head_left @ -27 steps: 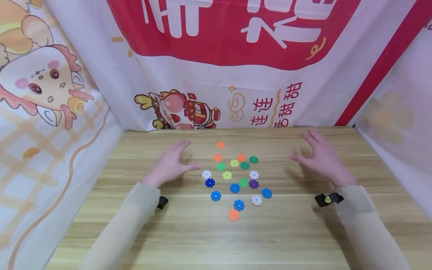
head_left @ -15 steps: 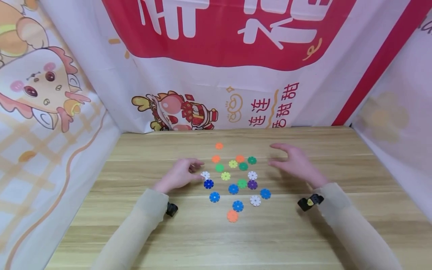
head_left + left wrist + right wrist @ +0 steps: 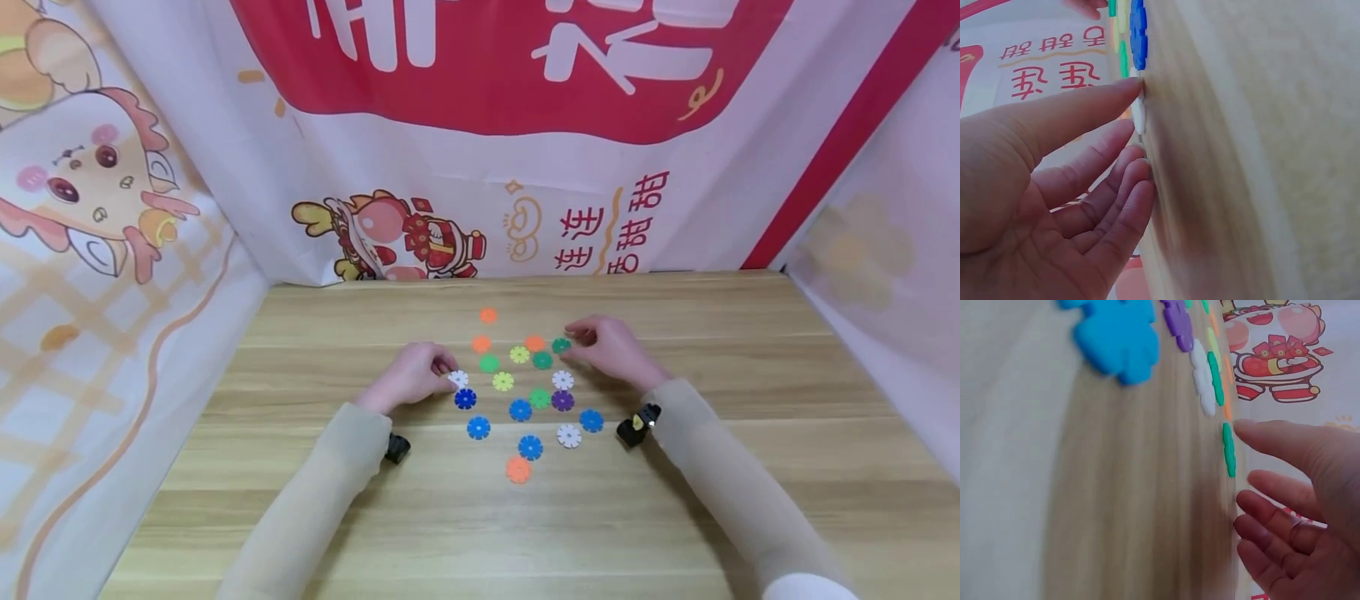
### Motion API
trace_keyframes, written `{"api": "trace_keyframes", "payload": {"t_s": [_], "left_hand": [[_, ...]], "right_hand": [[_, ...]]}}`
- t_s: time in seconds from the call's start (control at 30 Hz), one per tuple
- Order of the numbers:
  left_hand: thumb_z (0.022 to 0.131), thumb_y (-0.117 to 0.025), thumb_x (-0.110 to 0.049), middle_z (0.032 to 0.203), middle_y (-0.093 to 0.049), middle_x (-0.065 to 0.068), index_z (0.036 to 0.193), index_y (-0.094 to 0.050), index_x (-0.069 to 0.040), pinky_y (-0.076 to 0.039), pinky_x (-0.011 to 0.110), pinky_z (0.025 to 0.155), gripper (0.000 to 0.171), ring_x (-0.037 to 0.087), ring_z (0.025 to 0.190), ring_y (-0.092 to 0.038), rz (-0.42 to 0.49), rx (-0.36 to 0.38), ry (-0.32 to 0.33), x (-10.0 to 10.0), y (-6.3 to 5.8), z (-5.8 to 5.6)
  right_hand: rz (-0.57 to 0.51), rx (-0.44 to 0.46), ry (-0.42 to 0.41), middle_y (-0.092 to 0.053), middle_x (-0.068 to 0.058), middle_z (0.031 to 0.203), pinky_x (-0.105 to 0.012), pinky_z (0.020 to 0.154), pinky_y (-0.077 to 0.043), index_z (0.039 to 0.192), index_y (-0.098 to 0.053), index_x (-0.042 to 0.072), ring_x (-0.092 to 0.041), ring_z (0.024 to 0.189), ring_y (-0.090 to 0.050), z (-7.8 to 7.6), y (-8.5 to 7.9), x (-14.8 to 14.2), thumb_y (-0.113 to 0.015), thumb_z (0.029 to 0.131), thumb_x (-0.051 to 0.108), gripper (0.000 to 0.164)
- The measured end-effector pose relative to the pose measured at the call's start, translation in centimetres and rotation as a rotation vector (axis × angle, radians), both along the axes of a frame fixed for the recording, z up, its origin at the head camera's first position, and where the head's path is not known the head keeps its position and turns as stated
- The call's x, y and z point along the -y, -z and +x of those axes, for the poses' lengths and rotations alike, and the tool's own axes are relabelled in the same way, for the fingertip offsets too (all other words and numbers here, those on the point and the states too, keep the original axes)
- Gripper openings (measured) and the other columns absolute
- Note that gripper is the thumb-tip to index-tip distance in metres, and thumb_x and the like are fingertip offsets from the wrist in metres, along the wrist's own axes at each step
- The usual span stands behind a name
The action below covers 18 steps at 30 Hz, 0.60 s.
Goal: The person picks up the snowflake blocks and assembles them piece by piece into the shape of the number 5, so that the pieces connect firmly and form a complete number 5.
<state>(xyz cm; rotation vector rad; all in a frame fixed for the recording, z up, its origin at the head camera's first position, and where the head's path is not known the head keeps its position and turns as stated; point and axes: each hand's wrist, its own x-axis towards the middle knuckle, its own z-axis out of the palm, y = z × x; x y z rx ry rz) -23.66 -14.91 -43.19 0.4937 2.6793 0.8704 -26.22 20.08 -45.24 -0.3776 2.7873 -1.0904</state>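
Note:
Several notched plastic building discs lie scattered on the wooden table. My left hand (image 3: 414, 375) is at the left edge of the group, with thumb and index finger at opposite edges of a white disc (image 3: 1139, 111), apparently pinching it. A dark blue disc (image 3: 465, 399) lies right beside it. On the far right side of the group, my right hand (image 3: 611, 350) is around a dark green disc (image 3: 1229, 450). Thumb and index finger are spread on either side of that disc, with a visible gap, and do not grip it.
Among the other discs are an orange one (image 3: 518, 470) nearest the front, a purple one (image 3: 562, 401) and a blue one (image 3: 592, 421). A printed cloth (image 3: 480, 192) hangs along the table's back edge, with more cloth at both sides.
Both hands have moved inward to the discs, the right one travelling much farther left. My left fingers have closed in around the white disc. The discs keep their places.

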Motion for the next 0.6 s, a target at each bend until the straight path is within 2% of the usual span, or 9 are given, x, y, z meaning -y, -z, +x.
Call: {"api": "trace_keyframes", "payload": {"t_s": [0.23, 0.43, 0.6], "left_hand": [[0.085, -0.084, -0.01, 0.095, -0.065, 0.004, 0.104, -0.068, -0.006, -0.053, 0.035, 0.083, 0.026, 0.019, 0.088, -0.06, -0.003, 0.024, -0.006, 0.0, -0.4, -0.2], [0.084, -0.085, -0.008, 0.093, -0.065, 0.003, 0.113, -0.068, -0.005, -0.052, 0.033, 0.08, 0.034, 0.019, 0.086, -0.059, 0.034, 0.056, -0.025, 0.0, -0.5, -0.5], [0.085, -0.084, -0.009, 0.09, -0.064, 0.002, 0.108, -0.073, -0.007, -0.051, 0.033, 0.077, 0.026, 0.019, 0.083, -0.058, 0.023, 0.074, -0.01, 0.1, -0.2, -0.3]], "right_hand": [[0.036, 0.0, 0.0, -0.064, -0.009, 0.108, -0.042, 0.087, -0.051, 0.113, -0.072, 0.007, -0.026, 0.098, -0.057, -0.9, 0.0, 0.9, -0.082, 0.089, 0.025, 0.032], [-0.01, 0.026, 0.017, -0.063, -0.008, 0.101, -0.04, 0.082, -0.05, 0.108, -0.067, 0.008, -0.026, 0.092, -0.057, -1.2, -0.3, 1.2, -0.083, 0.087, 0.021, 0.029], [-0.044, 0.042, 0.015, -0.063, -0.007, 0.098, -0.038, 0.08, -0.051, 0.107, -0.064, 0.01, -0.025, 0.089, -0.057, -0.8, -0.2, 1.5, -0.081, 0.089, 0.016, 0.025]]}}
